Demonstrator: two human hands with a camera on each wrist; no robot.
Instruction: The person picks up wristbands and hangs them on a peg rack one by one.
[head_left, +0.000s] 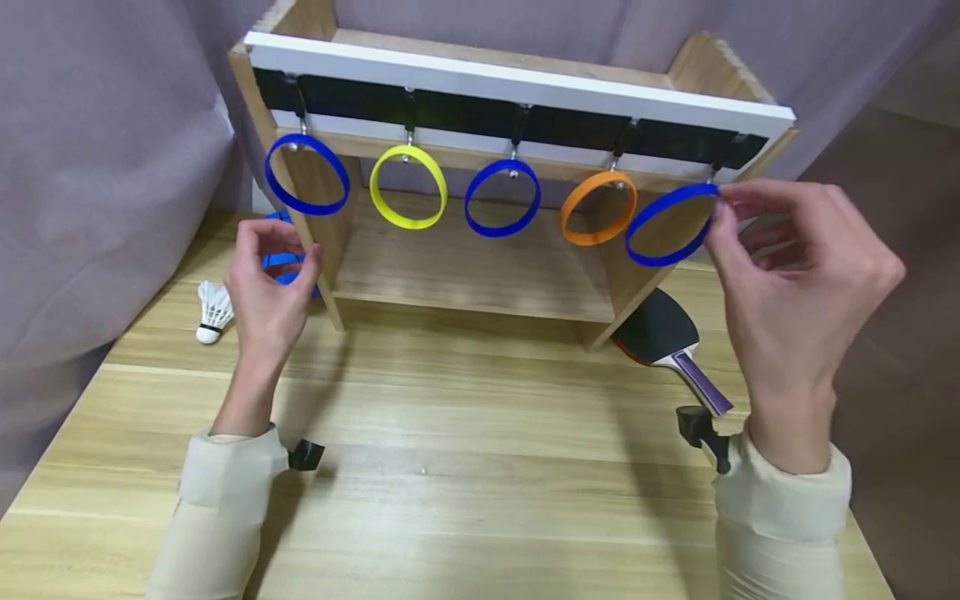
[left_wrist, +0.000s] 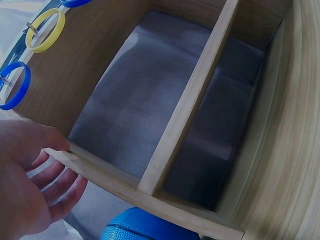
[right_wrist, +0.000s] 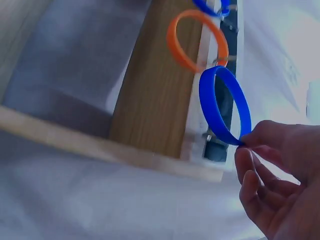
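Observation:
My right hand (head_left: 813, 242) pinches the edge of a blue ring (head_left: 637, 250) between thumb and index finger, at the rightmost hook (head_left: 711, 173) of a wooden shelf (head_left: 472, 267). Whether this ring hangs on the hook, I cannot tell. To its left, an orange ring (head_left: 564, 218), a second blue ring (head_left: 502, 232), a yellow ring (head_left: 408, 223) and a third blue ring (head_left: 307, 208) hang in a row from hooks. My left hand (head_left: 266, 283) holds the shelf's left side panel, its thumb at the front edge and fingers curled along the outer side, as the left wrist view shows.
Behind the left hand is a blue ball (left_wrist: 150, 225), partly hidden. A shuttlecock (head_left: 213, 310) lies left of the shelf on the wooden table (head_left: 450, 500). At the shelf's right foot lies a table tennis bat (head_left: 660, 329). Grey cloth (head_left: 97, 125) hangs around.

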